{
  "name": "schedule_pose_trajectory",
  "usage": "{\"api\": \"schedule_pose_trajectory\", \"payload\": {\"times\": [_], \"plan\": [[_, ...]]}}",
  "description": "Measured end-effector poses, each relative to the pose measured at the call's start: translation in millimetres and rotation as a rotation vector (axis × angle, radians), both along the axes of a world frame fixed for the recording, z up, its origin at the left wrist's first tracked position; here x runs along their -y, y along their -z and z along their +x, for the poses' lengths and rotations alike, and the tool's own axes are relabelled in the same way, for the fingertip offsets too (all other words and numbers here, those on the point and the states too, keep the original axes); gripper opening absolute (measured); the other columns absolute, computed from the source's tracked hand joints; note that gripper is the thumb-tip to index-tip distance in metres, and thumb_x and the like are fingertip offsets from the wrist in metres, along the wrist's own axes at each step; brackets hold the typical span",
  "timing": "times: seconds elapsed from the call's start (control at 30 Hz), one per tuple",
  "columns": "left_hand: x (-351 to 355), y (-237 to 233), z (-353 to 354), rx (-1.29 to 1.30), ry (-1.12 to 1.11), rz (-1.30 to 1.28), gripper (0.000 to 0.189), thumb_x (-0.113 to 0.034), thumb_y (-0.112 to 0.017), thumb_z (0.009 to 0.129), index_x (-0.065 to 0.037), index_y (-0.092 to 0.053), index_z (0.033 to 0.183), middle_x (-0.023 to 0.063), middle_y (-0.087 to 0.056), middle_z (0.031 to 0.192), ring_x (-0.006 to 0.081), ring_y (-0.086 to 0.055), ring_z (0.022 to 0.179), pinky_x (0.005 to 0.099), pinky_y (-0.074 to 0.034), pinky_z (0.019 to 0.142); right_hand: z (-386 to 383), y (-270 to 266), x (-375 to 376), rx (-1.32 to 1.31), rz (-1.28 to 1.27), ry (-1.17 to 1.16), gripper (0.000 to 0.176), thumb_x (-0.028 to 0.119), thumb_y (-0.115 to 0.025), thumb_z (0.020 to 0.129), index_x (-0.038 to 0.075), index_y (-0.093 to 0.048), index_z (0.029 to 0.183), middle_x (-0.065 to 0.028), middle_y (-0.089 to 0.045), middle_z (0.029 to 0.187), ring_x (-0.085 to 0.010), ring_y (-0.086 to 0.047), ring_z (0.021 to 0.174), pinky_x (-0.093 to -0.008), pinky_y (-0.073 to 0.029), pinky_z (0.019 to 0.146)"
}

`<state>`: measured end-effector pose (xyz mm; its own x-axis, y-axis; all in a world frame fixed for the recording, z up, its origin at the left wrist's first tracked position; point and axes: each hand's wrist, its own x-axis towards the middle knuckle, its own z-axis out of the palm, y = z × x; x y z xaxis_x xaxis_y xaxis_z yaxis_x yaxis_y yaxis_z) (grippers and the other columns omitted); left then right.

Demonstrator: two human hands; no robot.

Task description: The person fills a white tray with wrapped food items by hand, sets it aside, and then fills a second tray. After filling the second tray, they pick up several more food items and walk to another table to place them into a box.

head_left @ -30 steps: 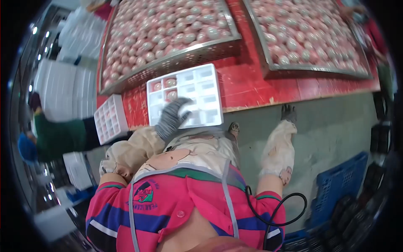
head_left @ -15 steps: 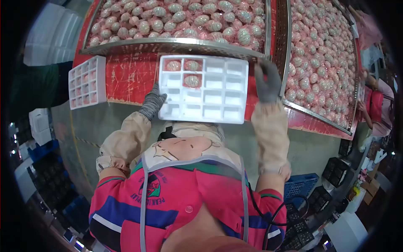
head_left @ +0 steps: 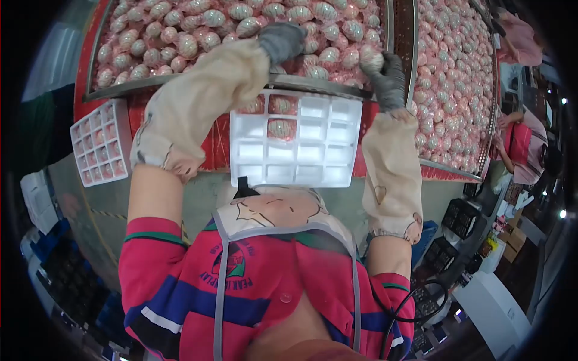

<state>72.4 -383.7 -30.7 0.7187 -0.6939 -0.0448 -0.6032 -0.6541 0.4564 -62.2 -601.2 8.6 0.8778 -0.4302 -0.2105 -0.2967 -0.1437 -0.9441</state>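
Observation:
My left hand (head_left: 283, 43), in a grey glove, reaches over the metal rim into the bin of wrapped eggs (head_left: 186, 24). Its back faces me, its fingers point down among the eggs and are mostly hidden, so its grip does not show. At the bin's near right corner, my right hand (head_left: 391, 81), also gloved in grey, is closed on a striped wrapped egg (head_left: 371, 60). Between my forearms lies a white foam tray (head_left: 295, 174) with square compartments. Three wrapped eggs sit in it: two in the far row at left, and one (head_left: 280, 129) in the row below.
A second foam tray (head_left: 123, 135), with wrapped eggs in its compartments, stands tilted at the left edge of the red table (head_left: 221, 132). Another bin of wrapped eggs (head_left: 448, 90) lies to the right. Other people (head_left: 524, 147) are at the far right.
My left hand has left the foam tray's side and moved up into the egg bin. My right hand has moved up to the bin's corner and taken hold of a wrapped egg.

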Motion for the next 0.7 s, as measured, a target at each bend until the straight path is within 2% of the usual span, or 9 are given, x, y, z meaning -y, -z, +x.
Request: {"api": "schedule_pose_trajectory", "payload": {"times": [0.13,0.27,0.4,0.43,0.47,0.53,0.57,0.63,0.7], "plan": [[38,31,7,0.036,0.026,0.208,0.036,-0.026,-0.06,0.08,-0.007,-0.057,0.111,0.017,-0.063,0.099,0.0339,-0.061,0.093,0.0449,-0.049,0.08,-61,-2,-8,0.033,-0.054,-0.184,0.056,0.016,-0.079,0.069,0.007,-0.051,0.116,-0.0141,-0.055,0.107,-0.0269,-0.058,0.099,-0.0358,-0.051,0.083],[32,20,-1,0.131,0.076,0.081,0.037,-0.024,-0.061,0.077,-0.005,-0.055,0.109,0.019,-0.063,0.097,0.0357,-0.062,0.091,0.0464,-0.049,0.077,-86,21,-44,0.137,-0.981,-0.854,0.061,0.024,-0.073,0.071,0.005,-0.048,0.123,-0.016,-0.053,0.12,-0.0329,-0.052,0.11,-0.0412,-0.043,0.095],[36,7,0,0.099,0.038,0.289,0.044,-0.021,-0.067,0.075,-0.006,-0.054,0.115,0.0144,-0.063,0.1,0.0307,-0.062,0.095,0.0418,-0.049,0.082,-88,86,-48,0.262,-1.018,-0.789,0.04,0.013,-0.055,0.081,0.012,-0.054,0.122,-0.0174,-0.052,0.123,-0.0334,-0.049,0.114,-0.0418,-0.04,0.098],[22,-9,-18,0.319,0.114,0.131,0.03,-0.017,-0.055,0.086,-0.007,-0.057,0.114,0.0129,-0.061,0.104,0.0214,-0.06,0.092,0.0349,-0.051,0.07,-84,63,-54,0.185,-1.062,-0.803,0.039,0.007,-0.053,0.081,0.013,-0.057,0.119,-0.017,-0.052,0.122,-0.0336,-0.049,0.114,-0.041,-0.04,0.098],[14,-19,-21,0.315,0.11,0.137,0.03,-0.017,-0.055,0.086,-0.007,-0.057,0.114,0.0129,-0.061,0.104,0.0214,-0.06,0.092,0.0349,-0.051,0.07,-85,57,-59,0.187,-1.055,-0.808,0.039,0.007,-0.053,0.081,0.013,-0.057,0.119,-0.017,-0.052,0.122,-0.0336,-0.049,0.114,-0.041,-0.04,0.098],[2,-51,-19,-0.284,-0.221,0.01,0.051,-0.026,-0.06,0.084,-0.006,-0.047,0.129,0.018,-0.056,0.117,0.0252,-0.058,0.103,0.0359,-0.051,0.078,-91,51,-63,-0.086,-0.838,-0.632,0.033,0.011,-0.059,0.083,0.016,-0.061,0.115,-0.0158,-0.054,0.116,-0.0326,-0.055,0.103,-0.0377,-0.047,0.088],[-20,-98,-60,-0.665,-0.313,-0.673,0.052,-0.028,-0.06,0.085,-0.005,-0.045,0.129,0.0183,-0.056,0.115,0.0269,-0.058,0.104,0.0384,-0.049,0.082,-90,62,-53,0.082,-1.122,-0.824,0.028,0.013,-0.053,0.087,0.014,-0.06,0.114,-0.0169,-0.054,0.113,-0.0329,-0.054,0.104,-0.0372,-0.047,0.087],[-43,-105,-45,-0.324,-0.295,-0.18,0.059,-0.031,-0.064,0.082,-0.004,-0.043,0.13,0.0171,-0.056,0.115,0.026,-0.057,0.105,0.0389,-0.048,0.08,-82,70,-47,0.107,-1.129,-0.867,0.028,0.013,-0.053,0.086,0.014,-0.06,0.113,-0.0169,-0.054,0.112,-0.0329,-0.053,0.105,-0.0379,-0.047,0.087],[-83,-68,-51,-0.35,-0.17,-0.38,0.053,-0.028,-0.069,0.077,-0.005,-0.049,0.121,0.0127,-0.059,0.107,0.0232,-0.058,0.099,0.0362,-0.048,0.08,-79,86,-43,0.134,-1.154,-0.929,0.028,0.011,-0.051,0.085,0.013,-0.059,0.112,-0.016,-0.053,0.11,-0.0319,-0.052,0.107,-0.0401,-0.047,0.087]]}}
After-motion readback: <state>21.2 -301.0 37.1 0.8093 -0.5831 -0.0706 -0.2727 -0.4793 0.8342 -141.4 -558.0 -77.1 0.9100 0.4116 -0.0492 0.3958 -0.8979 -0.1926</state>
